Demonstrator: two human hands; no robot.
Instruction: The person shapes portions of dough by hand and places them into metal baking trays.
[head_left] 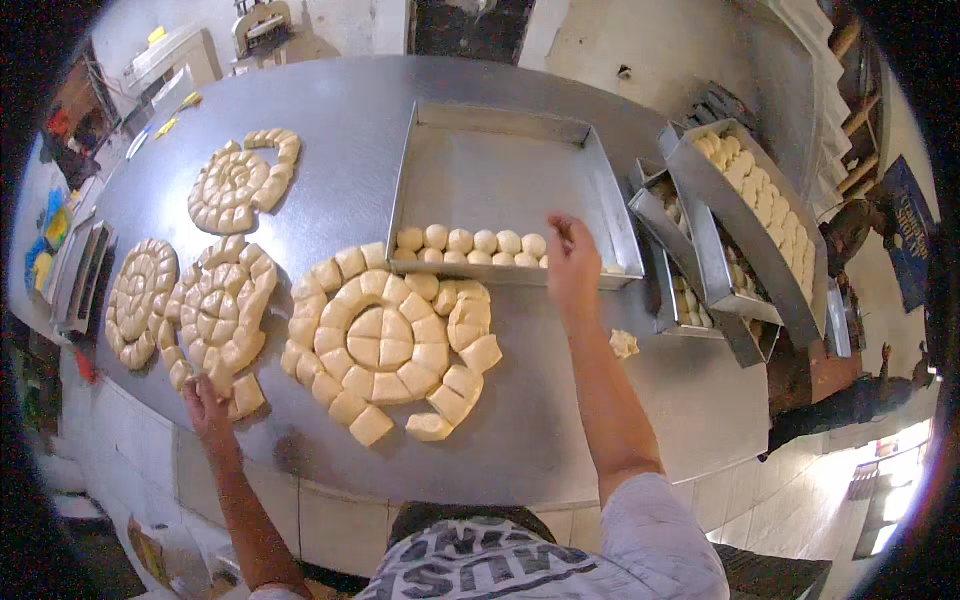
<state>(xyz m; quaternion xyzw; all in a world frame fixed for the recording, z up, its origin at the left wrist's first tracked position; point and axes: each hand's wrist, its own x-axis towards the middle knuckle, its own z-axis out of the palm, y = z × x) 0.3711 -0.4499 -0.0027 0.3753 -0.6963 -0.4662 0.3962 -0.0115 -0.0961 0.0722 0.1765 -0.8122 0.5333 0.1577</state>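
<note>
Low on the left, my left hand (206, 402) is closed with its fingertips at a piece of cut dough, on the near edge of a scored dough round (213, 303). My right hand (572, 260) hangs over the near wall of a square metal tray (500, 117), its fingers drawn together; whatever they may hold is hidden. Beside it, dough balls (484, 241) line the tray's near side in two rows. A large dough round (380, 337), cut into rings and wedges, lies between my arms, touching the tray's near left corner. Loose cut pieces (430, 427) sit along its near edge.
Two more cut dough rounds lie left, one far (229, 190) and one near the edge (140, 300). Stacked metal trays (715, 215) of shaped dough stand at the right. A dough scrap (624, 344) sits right of my right forearm. Metal pans (85, 275) stand far left.
</note>
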